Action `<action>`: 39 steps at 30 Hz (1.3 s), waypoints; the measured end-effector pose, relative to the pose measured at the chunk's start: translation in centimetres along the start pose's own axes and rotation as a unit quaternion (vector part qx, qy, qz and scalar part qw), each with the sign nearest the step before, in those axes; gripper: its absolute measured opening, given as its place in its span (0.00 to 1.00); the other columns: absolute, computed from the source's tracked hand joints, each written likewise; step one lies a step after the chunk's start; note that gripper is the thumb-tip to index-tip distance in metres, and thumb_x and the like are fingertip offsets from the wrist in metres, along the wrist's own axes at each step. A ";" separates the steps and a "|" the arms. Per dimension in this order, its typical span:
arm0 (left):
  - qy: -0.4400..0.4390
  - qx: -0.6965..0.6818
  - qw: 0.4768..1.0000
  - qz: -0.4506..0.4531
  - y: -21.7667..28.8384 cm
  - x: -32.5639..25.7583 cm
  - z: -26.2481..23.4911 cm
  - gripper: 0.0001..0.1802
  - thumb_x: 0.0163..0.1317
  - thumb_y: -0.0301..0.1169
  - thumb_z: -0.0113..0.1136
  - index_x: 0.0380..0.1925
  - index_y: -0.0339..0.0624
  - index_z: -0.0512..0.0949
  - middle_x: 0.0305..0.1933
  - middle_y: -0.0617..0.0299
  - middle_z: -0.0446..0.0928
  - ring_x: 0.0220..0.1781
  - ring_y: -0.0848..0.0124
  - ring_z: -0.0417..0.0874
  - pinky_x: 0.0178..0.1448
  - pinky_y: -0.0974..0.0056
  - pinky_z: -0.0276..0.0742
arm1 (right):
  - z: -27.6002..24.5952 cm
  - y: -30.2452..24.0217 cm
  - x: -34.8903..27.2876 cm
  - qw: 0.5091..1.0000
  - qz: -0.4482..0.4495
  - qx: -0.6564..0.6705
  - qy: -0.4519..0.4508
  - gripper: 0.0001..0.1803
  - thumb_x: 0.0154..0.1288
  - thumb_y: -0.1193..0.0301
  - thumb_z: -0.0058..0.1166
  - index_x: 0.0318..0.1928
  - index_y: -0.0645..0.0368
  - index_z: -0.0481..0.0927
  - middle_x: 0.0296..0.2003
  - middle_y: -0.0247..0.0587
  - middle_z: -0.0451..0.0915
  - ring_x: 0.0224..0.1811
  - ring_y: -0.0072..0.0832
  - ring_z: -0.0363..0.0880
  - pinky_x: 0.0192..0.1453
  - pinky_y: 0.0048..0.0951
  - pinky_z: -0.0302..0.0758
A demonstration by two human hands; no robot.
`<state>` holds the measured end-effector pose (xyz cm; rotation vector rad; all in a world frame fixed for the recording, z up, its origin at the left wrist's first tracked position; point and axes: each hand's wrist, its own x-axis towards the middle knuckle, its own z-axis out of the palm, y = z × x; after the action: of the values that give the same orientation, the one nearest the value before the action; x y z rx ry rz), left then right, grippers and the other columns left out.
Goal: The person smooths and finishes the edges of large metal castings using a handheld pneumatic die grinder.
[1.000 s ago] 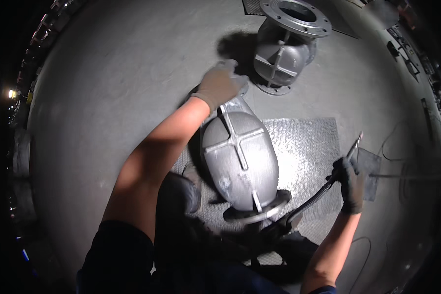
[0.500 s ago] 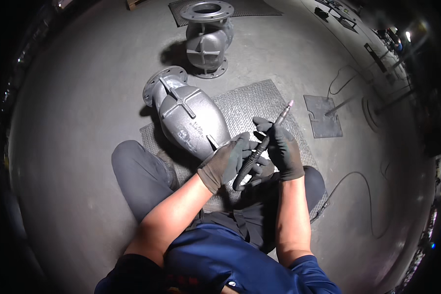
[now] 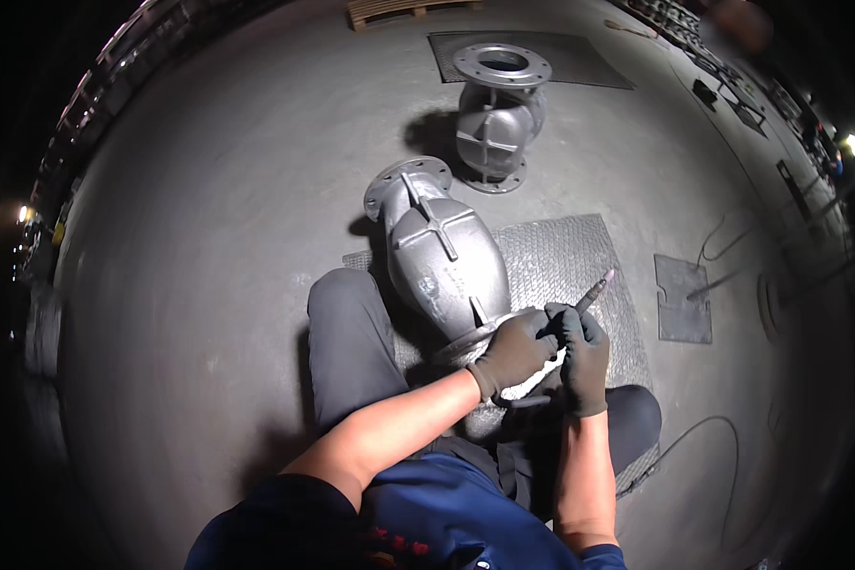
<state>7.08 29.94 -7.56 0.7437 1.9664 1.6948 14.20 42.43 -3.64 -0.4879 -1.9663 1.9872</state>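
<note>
A large grey cast valve body [image 3: 445, 256] lies on its side on a patterned metal mat [image 3: 560, 261], between my knees. Both gloved hands meet at its near flange. My right hand [image 3: 581, 350] grips a slim pencil-shaped grinding tool [image 3: 594, 290] whose tip points up and to the right. My left hand [image 3: 518, 350] is closed around the same tool's lower body, right beside the right hand. A dark hose runs from the tool down toward my lap.
A second grey valve body [image 3: 499, 119] stands upright on its flange farther back on the concrete floor. A flat square plate [image 3: 682, 299] lies to the right with cables [image 3: 722, 242] around it. A dark mat [image 3: 579, 62] and a wooden pallet [image 3: 404, 11] lie at the far edge.
A second ago my left hand rested on the far flange and my right held the tool out to the side. Both hands have since come together on the tool at the near flange.
</note>
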 end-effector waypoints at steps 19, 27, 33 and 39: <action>0.365 0.466 0.805 -0.041 -11.4 10.4 -17.6 0.38 0.62 0.50 0.74 0.65 0.35 0.77 0.72 0.42 0.74 0.75 0.46 0.72 0.76 0.43 0.66 | 3.5 5.4 32.4 0.757 -0.168 -0.556 -0.299 0.22 0.71 0.79 0.50 0.63 0.59 0.81 0.48 0.62 0.84 0.49 0.59 0.84 0.55 0.54 0.80; 0.323 0.404 0.855 -0.023 -11.2 10.9 -18.1 0.42 0.51 0.33 0.83 0.64 0.28 0.73 0.65 0.37 0.75 0.68 0.39 0.76 0.72 0.42 0.74 | 14.4 13.4 42.8 0.804 -0.178 -0.364 -0.436 0.18 0.74 0.69 0.59 0.61 0.53 0.85 0.46 0.57 0.87 0.49 0.57 0.86 0.55 0.47 0.81; 0.287 0.397 0.870 -0.057 -12.0 9.9 -18.8 0.49 0.51 0.37 0.84 0.70 0.28 0.70 0.67 0.33 0.75 0.68 0.36 0.77 0.72 0.39 0.75 | 19.5 13.3 44.2 0.812 -0.150 -0.345 -0.446 0.18 0.78 0.57 0.58 0.56 0.57 0.88 0.47 0.58 0.88 0.50 0.57 0.86 0.56 0.49 0.81; 0.266 0.400 0.874 -0.074 -12.1 9.9 -18.9 0.54 0.53 0.43 0.84 0.75 0.28 0.67 0.71 0.31 0.73 0.73 0.34 0.75 0.75 0.36 0.72 | 19.9 14.0 44.3 0.797 -0.082 -0.353 -0.484 0.19 0.78 0.60 0.60 0.60 0.58 0.87 0.49 0.60 0.89 0.52 0.56 0.88 0.60 0.45 0.82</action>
<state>-13.94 20.90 -16.39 0.3501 3.0839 1.0026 -34.01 43.92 -18.84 0.7407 -3.2075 1.3879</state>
